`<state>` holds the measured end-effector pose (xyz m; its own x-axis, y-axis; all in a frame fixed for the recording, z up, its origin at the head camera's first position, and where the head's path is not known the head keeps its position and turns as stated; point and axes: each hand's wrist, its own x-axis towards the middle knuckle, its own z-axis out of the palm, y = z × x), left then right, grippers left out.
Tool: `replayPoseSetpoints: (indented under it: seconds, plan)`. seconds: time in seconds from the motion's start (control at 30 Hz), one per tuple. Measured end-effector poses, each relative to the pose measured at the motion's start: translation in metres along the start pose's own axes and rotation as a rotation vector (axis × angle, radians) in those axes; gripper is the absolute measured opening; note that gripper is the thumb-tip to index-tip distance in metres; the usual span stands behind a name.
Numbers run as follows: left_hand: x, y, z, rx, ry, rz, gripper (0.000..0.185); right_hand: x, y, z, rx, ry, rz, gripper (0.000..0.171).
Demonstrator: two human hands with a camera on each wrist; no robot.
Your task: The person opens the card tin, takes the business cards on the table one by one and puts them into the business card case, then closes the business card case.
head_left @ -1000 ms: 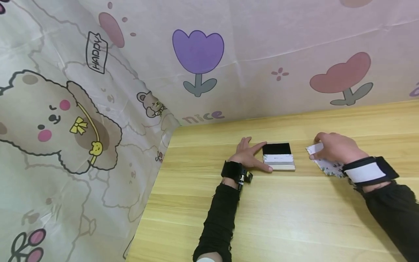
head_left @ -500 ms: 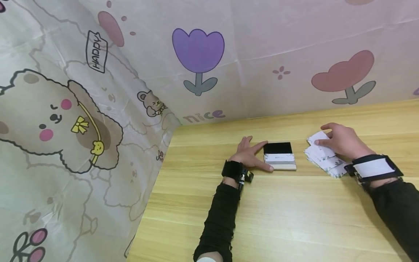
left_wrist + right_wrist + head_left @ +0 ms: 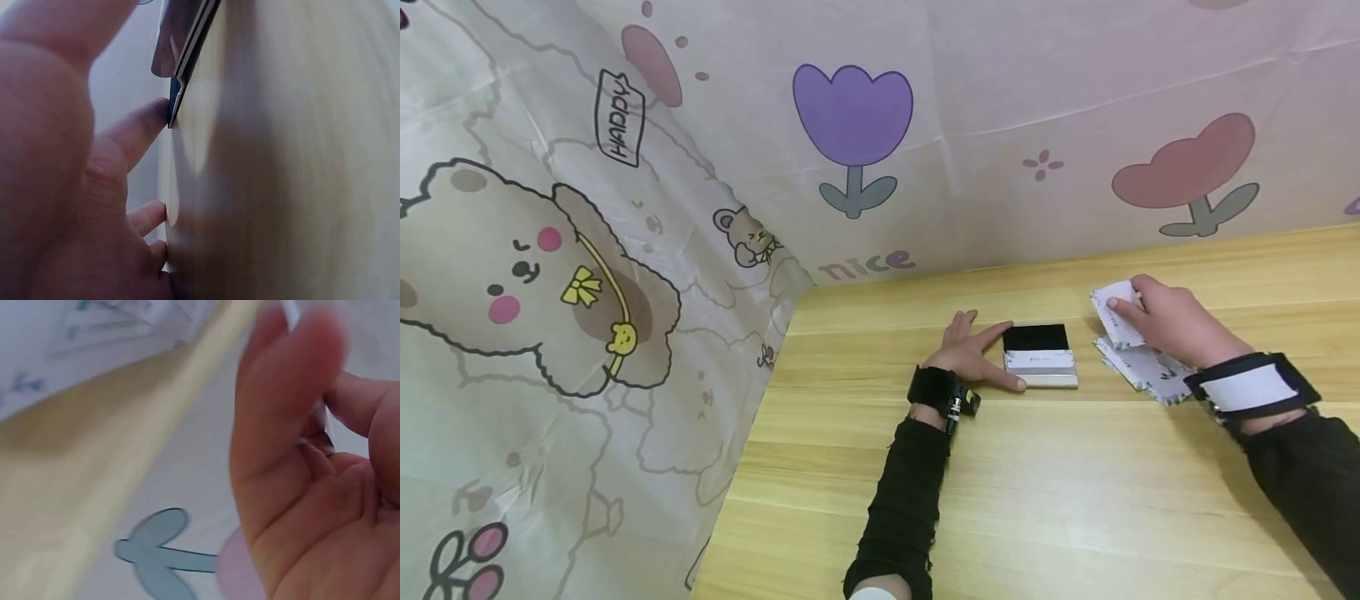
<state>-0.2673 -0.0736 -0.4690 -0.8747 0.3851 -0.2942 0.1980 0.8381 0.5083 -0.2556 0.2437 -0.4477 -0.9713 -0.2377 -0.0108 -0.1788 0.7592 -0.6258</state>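
My left hand (image 3: 962, 357) rests on the table with its fingers straight and spread. Its index finger and thumb reach to the far and near left corners of a small flat card case (image 3: 1035, 337), which has a black upper part and a white card (image 3: 1039, 359) showing across its middle. In the left wrist view a fingertip touches the case's dark edge (image 3: 175, 103). To the right, my right hand (image 3: 1183, 323) pinches a white card (image 3: 1116, 312) with a leafy printed border between thumb and fingers. Below it lie several similar cards (image 3: 1153, 372), fanned out and partly overlapped.
The wooden table (image 3: 1037, 492) meets a printed cloth (image 3: 985, 150) along its far edge. Another cloth with a bear print (image 3: 550, 275) hangs at the left. Bands with cameras are strapped round both wrists.
My right hand has lifted a card off the fanned cards and moved it a little away from me and to the left. The left hand and the case have stayed put.
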Motion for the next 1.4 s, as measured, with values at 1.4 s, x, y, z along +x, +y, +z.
replayPoseSetpoints:
  seconds: [1.4]
  plan:
    - [0.007, 0.003, -0.003, 0.005, 0.014, -0.014, 0.107, 0.006, -0.042, 0.034, -0.086, 0.023, -0.446, 0.036]
